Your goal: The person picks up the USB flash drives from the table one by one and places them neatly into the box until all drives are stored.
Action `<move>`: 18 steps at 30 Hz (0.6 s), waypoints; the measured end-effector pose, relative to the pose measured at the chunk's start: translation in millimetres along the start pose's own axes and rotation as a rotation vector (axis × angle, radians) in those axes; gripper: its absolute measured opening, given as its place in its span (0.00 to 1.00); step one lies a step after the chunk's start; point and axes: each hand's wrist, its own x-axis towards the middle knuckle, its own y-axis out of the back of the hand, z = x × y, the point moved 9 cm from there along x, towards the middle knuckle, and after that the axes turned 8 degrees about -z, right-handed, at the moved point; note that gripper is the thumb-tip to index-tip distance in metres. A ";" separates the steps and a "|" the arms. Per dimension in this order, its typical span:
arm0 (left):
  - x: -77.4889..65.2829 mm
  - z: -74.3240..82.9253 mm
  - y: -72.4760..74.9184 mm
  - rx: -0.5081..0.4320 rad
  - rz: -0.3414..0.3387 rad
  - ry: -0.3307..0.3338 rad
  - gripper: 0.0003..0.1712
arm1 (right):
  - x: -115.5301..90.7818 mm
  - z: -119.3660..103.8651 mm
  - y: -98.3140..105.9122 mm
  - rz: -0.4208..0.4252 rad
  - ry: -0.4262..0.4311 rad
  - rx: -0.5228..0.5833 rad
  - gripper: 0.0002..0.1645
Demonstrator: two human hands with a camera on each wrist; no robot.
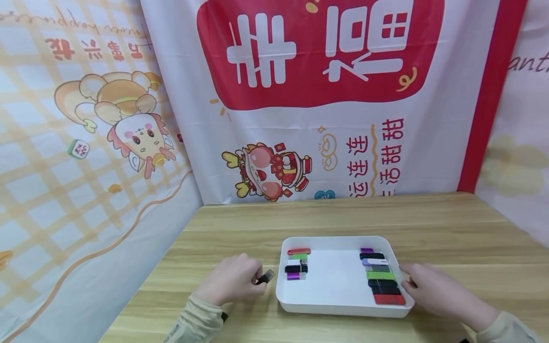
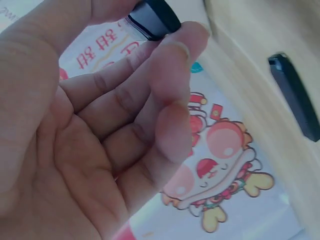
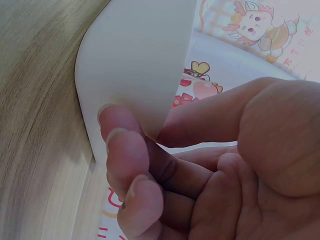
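Observation:
My left hand is left of a white tray, pinching a black USB flash drive between thumb and fingertips. A second dark stick lies on the wood in the left wrist view; I cannot pick it out in the head view. At the tray's right side, my right hand grips the wall, thumb over the rim and fingers curled against the outside. Inside the tray, several flash drives form a short column at left, with a red one at its far end. A longer column at right has a red one nearest me.
The tray stands on a wooden table. Behind it hangs a printed red and white cloth, and a checked cloth covers the left side. Bare tray floor lies between the two columns.

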 end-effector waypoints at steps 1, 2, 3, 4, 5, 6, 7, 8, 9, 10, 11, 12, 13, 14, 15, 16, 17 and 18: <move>0.6 3.1 2.0 0.009 0.000 -0.011 0.15 | 0.1 0.0 0.1 0.002 0.002 0.003 0.26; 1.3 6.1 3.9 0.019 -0.002 -0.021 0.16 | 0.3 -0.5 0.5 0.007 0.011 0.001 0.26; 2.3 9.1 5.8 0.028 -0.005 -0.031 0.17 | 0.5 -0.4 0.7 0.008 0.012 0.003 0.26; 3.4 12.1 7.3 0.034 -0.008 -0.041 0.17 | 0.5 -0.1 0.8 0.008 0.011 0.005 0.26; 4.7 15.2 8.9 0.041 -0.013 -0.052 0.18 | 0.5 0.0 0.8 0.009 0.012 0.008 0.26; 6.2 18.2 10.4 0.045 -0.018 -0.061 0.18 | 0.4 -0.5 1.1 0.013 0.020 0.003 0.26; 8.1 20.9 11.7 0.053 -0.023 -0.070 0.18 | 0.3 -0.8 1.3 0.017 0.026 0.001 0.26; 10.2 23.5 13.0 0.062 -0.030 -0.078 0.18 | 0.1 -1.6 1.6 0.022 0.034 -0.004 0.26; 12.4 26.1 14.2 0.072 -0.036 -0.087 0.18 | -0.2 -1.7 1.5 0.023 0.033 -0.003 0.26; 15.0 28.6 15.5 0.085 -0.040 -0.094 0.18 | -0.5 -2.6 1.7 0.027 0.040 -0.009 0.26; 17.5 30.9 16.8 0.094 -0.046 -0.101 0.18 | -0.6 -3.6 2.0 0.031 0.047 -0.016 0.26; 20.1 33.2 18.1 0.106 -0.050 -0.108 0.18 | -0.8 -4.5 2.2 0.035 0.053 -0.021 0.26; 23.2 35.8 19.6 0.116 -0.054 -0.116 0.18 | -1.1 -4.5 2.3 0.035 0.052 -0.021 0.26; 26.3 38.5 21.1 0.128 -0.057 -0.124 0.18 | -1.3 -4.5 2.4 0.035 0.050 -0.020 0.26; 29.4 41.3 22.2 0.140 -0.062 -0.134 0.17 | -1.3 -4.2 2.4 0.034 0.047 -0.020 0.26; 32.4 44.3 23.5 0.151 -0.069 -0.140 0.17 | -1.5 -4.4 2.5 0.036 0.048 -0.022 0.25; 35.4 47.1 23.8 0.164 -0.080 -0.146 0.16 | -1.6 -4.3 2.5 0.037 0.048 -0.022 0.25; 38.5 49.8 23.7 0.182 -0.092 -0.152 0.16 | -1.8 -4.4 2.4 0.039 0.049 -0.023 0.25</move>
